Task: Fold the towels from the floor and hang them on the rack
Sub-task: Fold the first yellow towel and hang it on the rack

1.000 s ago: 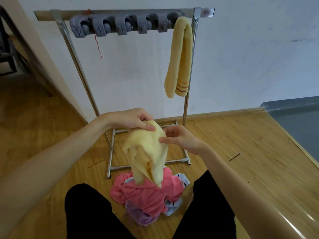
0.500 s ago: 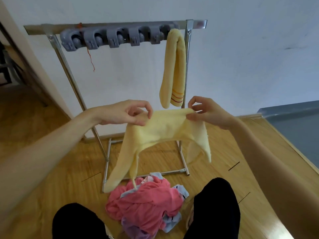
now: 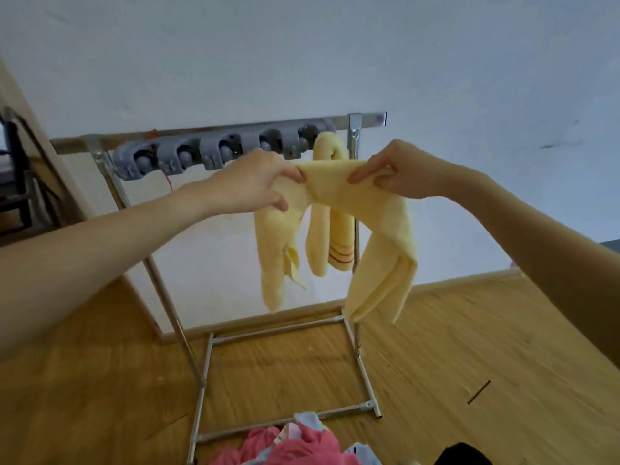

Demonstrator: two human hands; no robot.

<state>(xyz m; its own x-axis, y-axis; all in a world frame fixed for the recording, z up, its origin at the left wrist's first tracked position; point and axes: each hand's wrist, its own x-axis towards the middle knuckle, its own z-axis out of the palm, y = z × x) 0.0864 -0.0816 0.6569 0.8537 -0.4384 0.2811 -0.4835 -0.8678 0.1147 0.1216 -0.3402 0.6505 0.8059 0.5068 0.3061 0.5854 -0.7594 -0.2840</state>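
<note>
One yellow towel (image 3: 330, 229) hung on rack (image 3: 355, 120), 1 o'clock end. Second towel (image 3: 379, 209) pinched between left hand (image 3: 255, 182) and right hand (image 3: 399, 176), unhung. Pile (image 3: 288, 444) at 6 o'clock remaining.

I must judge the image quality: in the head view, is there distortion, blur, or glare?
Head view: wide-angle bending curves the rack rail and floor edge; the hands and the yellow towel look slightly soft; daylight is even, with no strong glare.

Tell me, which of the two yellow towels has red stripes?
The folded yellow towel hanging on the metal rack has red stripes near its lower end; the plain yellow towel held up by both hands shows none.
</note>
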